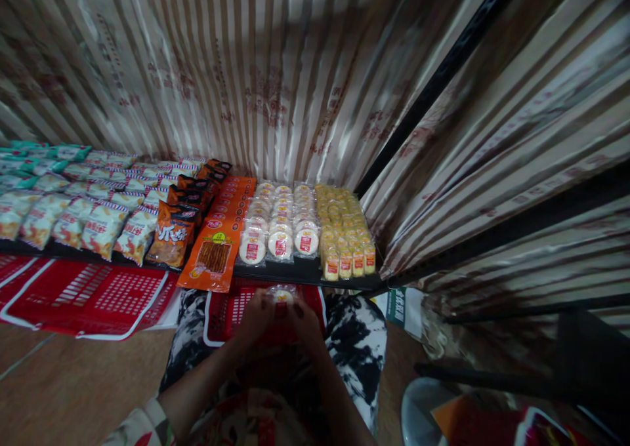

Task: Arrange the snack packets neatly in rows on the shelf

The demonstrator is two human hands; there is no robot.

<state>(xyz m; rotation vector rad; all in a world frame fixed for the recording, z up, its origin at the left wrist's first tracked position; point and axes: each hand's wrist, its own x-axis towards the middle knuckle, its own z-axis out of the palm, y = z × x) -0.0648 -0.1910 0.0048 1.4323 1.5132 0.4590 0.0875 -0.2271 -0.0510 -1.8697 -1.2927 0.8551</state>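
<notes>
Both my hands hold one round white rice cracker pack (283, 296) in clear wrapping with a red label, above a red basket (231, 315) at my knees. My left hand (256, 315) pinches its left side, and my right hand (304, 318) grips its right side. Just beyond, on a black shelf (290, 274), stand rows of similar white cracker packs (280, 243). To their right are rows of small yellow wrapped snacks (344, 259) with red labels. A flat orange snack bag (216, 236) lies to their left, its lower end over the shelf edge.
Orange-black snack bags (172, 233) and many pale chip bags (104, 226) fill the shelf's left part. Below them sit red baskets (108, 295) with white handles. Striped sheeting (275, 72) hangs behind. A dark metal post (418, 115) slants at the right, above a pale tub (418, 410).
</notes>
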